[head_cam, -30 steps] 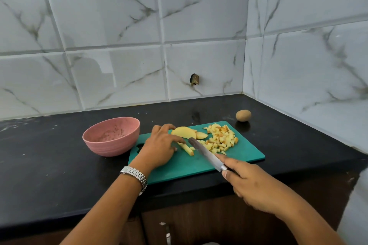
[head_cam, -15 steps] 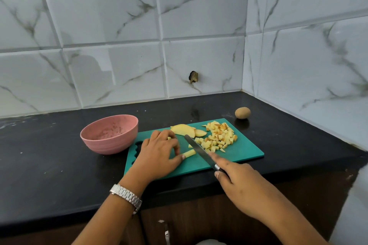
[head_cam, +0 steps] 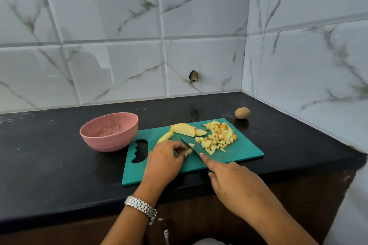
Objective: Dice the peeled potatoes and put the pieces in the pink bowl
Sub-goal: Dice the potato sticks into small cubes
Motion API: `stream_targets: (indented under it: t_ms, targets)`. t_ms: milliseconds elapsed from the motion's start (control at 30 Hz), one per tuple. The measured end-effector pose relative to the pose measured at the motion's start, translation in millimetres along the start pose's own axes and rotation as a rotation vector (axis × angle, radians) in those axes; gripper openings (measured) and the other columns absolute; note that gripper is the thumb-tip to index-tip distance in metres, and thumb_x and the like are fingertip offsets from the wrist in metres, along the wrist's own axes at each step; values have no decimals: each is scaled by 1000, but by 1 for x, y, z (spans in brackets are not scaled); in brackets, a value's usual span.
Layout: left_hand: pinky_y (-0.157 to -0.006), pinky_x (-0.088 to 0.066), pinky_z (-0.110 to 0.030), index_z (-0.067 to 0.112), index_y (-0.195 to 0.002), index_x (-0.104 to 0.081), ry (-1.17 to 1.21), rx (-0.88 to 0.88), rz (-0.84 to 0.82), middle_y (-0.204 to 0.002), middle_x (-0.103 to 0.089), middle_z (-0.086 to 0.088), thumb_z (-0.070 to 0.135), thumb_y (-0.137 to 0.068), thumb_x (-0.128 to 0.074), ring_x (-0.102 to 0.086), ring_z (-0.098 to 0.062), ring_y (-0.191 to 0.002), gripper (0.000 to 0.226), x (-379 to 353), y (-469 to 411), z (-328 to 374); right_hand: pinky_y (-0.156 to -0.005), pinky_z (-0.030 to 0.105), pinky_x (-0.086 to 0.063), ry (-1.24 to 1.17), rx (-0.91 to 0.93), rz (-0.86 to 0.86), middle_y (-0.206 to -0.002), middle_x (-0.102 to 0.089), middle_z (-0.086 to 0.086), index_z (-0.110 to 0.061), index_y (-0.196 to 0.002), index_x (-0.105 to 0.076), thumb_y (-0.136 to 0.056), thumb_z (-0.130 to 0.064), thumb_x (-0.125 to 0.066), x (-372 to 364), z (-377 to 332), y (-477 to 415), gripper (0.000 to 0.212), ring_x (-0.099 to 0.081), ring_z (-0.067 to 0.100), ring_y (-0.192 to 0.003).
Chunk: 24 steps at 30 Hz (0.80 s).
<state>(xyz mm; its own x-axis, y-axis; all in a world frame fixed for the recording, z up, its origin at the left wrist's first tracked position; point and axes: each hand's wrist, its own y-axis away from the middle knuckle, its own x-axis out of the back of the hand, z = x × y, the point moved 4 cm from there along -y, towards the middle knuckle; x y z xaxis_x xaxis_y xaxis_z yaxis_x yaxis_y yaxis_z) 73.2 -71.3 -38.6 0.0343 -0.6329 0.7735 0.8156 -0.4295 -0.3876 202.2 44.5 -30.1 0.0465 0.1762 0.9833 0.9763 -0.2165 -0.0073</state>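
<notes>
Pinching potato strip (head_cam: 188, 151), left hand (head_cam: 165, 162), right hand (head_cam: 235, 183) gripping knife (head_cam: 191, 149)

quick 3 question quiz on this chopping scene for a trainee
1. True or false: the diced pile lies on the green board, not in the pink bowl.
2. What does the left hand hold on the board?
3. The knife is gripped by: A the left hand, B the right hand, C neither.
Key: 1 true; 2 a potato strip; 3 B.
</notes>
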Motion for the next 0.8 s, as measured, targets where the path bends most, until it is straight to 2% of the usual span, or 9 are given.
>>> stream_targets:
  t_ms: [133,267,433,500,600,733,800]
  targets:
    - [-84,-49,-30,33,-101,-70,8,-5,19,-95,-61,19,34,-89,-62,-52,-3,-90,14,0,2,1,-79,35,-52,41,-6,-4,-103,-53,1,-42,-156,-3,-107,-27,-35,3,-3,-10,61,-57,16,-91]
    - [-85,-49,-29,32,-101,-70,5,6,27,-100,-64,17,34,-89,-63,-53,-2,-91,14,1,3,1,-72,31,-49,-13,29,73,-93,-51,-2,-43,-155,0,-108,-34,-28,5,-6,-3,55,-52,10,-79]
    - [-86,-48,-31,32,-99,-71,-18,6,32,-93,-57,19,33,-89,-62,-53,-3,-91,13,2,4,4,-79,35,-50,42,-34,-31,-112,-55,4,-41,-155,2,-106,-22,-38,-3,-10,-3,67,-57,17,-95]
    - [-87,-48,-31,32,-99,-71,-4,10,35,-93,-59,18,32,-89,-63,-53,-3,-92,13,3,5,4,-77,34,-48,56,-46,-45,-107,-52,5,-40,-155,4,-106,-21,-39,-5,-13,-5,68,-54,16,-91]
    - [-80,-46,-21,31,-101,-72,1,15,32,-100,-67,15,33,-89,-63,-54,-1,-88,15,5,5,5,-71,33,-45,67,-33,-9,-95,-43,1,-38,-156,3,-106,-21,-39,-5,-16,-10,68,-49,15,-85]
    - [-70,-38,-10,28,-100,-72,5,28,78,-96,-68,15,35,-86,-67,-51,3,-80,16,9,7,3,-77,36,-49,41,-28,9,-99,-46,2,-40,-156,3,-106,-20,-38,-2,-16,-10,67,-54,17,-90]
    - [-71,-38,-9,28,-101,-72,-1,35,91,-96,-67,16,34,-86,-67,-51,4,-79,17,10,9,1,-77,35,-50,32,-12,-1,-100,-47,2,-41,-155,3,-106,-20,-38,-3,-16,-6,68,-55,17,-91]
